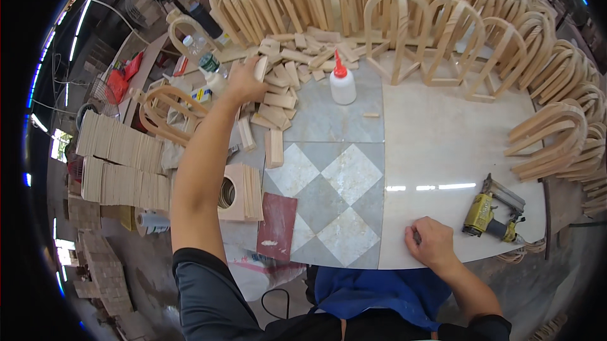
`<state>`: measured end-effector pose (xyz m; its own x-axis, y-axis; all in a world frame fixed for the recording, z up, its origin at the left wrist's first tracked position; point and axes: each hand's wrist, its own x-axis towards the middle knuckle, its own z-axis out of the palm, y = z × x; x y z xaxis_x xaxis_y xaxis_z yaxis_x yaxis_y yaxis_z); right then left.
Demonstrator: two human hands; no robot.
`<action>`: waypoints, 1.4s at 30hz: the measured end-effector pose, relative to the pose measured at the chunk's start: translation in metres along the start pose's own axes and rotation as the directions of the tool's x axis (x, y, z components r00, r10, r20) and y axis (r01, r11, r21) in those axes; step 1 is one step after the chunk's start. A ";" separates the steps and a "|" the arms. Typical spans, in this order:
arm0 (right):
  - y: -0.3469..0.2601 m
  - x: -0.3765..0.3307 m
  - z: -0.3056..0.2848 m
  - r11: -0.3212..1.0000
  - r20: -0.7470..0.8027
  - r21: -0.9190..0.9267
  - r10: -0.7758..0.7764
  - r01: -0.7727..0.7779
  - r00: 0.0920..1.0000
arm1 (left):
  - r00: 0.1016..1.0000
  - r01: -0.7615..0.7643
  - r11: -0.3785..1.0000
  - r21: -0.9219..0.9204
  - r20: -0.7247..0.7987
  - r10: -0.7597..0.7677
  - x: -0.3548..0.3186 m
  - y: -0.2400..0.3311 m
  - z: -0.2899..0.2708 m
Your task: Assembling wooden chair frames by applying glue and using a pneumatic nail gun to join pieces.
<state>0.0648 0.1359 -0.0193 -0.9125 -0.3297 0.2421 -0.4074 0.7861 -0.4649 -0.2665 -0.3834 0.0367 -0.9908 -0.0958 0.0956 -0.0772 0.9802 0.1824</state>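
Observation:
My left hand reaches out to the far left, its fingers closed round a small pale wooden block at the edge of a loose pile of wooden blocks. Part of that block is hidden by the hand. On the near edge of the table rests my right hand, curled shut; a small dark spot shows at its fingers, too little to name. A yellow and black nail gun lies to its right. Between the hands, farther back, stands a white glue bottle with a red nozzle.
Arched wooden frames line the far and right edges. Stacks of thin wooden panels stand left, and square panels with a round hole nearer. A dark red sheet lies by the front edge. A clear plastic bottle stands beyond my left hand.

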 end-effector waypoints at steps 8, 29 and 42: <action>0.003 -0.017 0.011 0.998 -0.123 -0.052 -0.045 0.039 0.991 | 0.987 -0.147 0.989 -0.024 -0.065 0.146 -0.085 0.054 -0.020; 0.010 -0.028 0.014 0.996 -0.084 -0.073 -0.064 0.058 0.994 | 0.753 -0.657 0.742 -0.130 -0.073 0.654 -0.321 0.189 0.020; -0.031 0.043 0.042 0.942 0.005 0.029 -0.335 0.335 0.942 | 0.980 -0.198 0.855 -0.480 -0.097 0.172 -0.355 0.155 0.057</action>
<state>0.0366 0.0754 -0.0300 -0.7232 -0.5771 0.3795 -0.6905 0.6145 -0.3815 0.0668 -0.1880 -0.0243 -0.9737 0.0577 0.2203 0.1831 0.7736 0.6067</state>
